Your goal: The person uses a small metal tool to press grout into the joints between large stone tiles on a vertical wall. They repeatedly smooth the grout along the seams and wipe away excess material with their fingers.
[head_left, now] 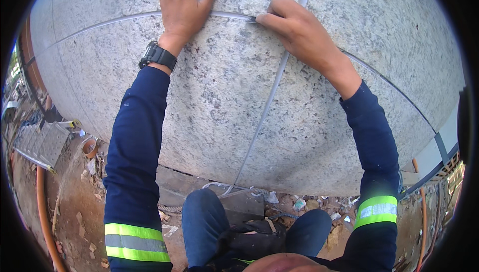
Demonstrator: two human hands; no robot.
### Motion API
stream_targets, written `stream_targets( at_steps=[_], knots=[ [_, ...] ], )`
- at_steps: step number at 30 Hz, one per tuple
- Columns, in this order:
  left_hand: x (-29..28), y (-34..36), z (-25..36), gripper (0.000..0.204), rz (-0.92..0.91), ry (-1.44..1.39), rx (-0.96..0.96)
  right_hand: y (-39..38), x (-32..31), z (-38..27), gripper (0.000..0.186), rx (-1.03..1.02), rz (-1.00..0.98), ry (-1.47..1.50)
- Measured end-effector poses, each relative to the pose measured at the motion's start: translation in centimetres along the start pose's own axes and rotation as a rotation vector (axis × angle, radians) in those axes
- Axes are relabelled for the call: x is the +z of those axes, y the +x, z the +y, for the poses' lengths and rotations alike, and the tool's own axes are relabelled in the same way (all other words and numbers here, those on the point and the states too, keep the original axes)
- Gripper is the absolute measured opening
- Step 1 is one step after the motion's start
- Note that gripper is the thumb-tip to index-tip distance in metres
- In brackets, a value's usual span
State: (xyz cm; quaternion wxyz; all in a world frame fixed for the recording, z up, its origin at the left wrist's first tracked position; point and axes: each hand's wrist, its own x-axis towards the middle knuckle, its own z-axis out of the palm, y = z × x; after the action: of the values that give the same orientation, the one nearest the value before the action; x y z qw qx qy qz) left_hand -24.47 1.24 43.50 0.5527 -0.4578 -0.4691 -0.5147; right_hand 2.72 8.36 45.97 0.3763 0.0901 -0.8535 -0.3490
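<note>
In front of me stands a wall of speckled grey stone panels [214, 97]. A horizontal joint [119, 19] and a vertical joint [269, 100] cross it, both with a pale grey line along them. My left hand [183, 10] lies flat on the stone across the horizontal joint, thumb out to the side. My right hand [302, 35] is closed in a pinch near where the joints cross. From its fingertips a small dark flat tool [251, 20] points left, its tip at the horizontal joint. Most of the tool is hidden by the fingers.
Beyond my right wrist, the horizontal joint looks darker [394, 85]. A rope [172, 208] and rubble lie at the wall's foot, below my knees. To the left are a metal plank [42, 142], an orange pot [90, 148] and an orange pipe [44, 212]. A metal frame [424, 174] stands right.
</note>
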Motion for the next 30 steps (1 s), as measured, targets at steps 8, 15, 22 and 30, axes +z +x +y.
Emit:
stream_targets(
  at_steps=[8, 15, 22, 30],
  knots=[
    [0.7, -0.2, -0.3, 0.071, 0.020, 0.003, 0.027, -1.3, -0.9, 0.3, 0.014, 0.062, -0.006, -0.021],
    [1.7, -0.6, -3.7, 0.066, 0.114, 0.003, 0.205, -6.8, -7.4, -1.6, 0.013, 0.264, -0.058, -0.036],
    [1.9, -1.0, -1.8, 0.071, 0.040, -0.025, 0.195, -27.4, -11.2, -18.4, 0.028, 1.566, 0.225, 0.423],
    [3.9, -6.0, 17.5, 0.089, -0.382, -0.197, 0.429, -32.6, -6.3, -28.2, 0.021, 1.561, 0.140, 0.741]
  ],
)
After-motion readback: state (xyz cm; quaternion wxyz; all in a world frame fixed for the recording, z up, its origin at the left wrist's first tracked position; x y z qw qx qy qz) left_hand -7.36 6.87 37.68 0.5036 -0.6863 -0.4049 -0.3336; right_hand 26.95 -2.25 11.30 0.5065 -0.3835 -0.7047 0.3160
